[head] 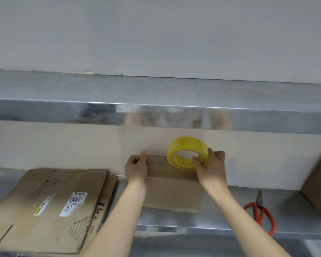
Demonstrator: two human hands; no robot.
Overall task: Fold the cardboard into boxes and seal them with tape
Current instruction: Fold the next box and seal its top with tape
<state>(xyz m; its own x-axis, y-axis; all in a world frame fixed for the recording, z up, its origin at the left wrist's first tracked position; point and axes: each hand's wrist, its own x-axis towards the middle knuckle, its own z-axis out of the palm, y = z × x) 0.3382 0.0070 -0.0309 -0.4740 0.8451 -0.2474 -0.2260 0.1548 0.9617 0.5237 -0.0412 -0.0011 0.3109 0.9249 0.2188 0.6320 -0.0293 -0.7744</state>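
Steel counter [220,216] under steel shelf [156,93], white wall [156,34] — left fingers [144,155] gripping box [174,191], right fingers [197,163] pinching yellow tape roll [182,145]

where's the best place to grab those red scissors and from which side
Take the scissors by the red handle loops, coming from the near edge of the counter: they lie flat, blades closed and pointing away at the wall.

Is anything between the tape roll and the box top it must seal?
Nothing visible: the right hand holds the tape roll at the top of the box; the left hand grips its left edge.
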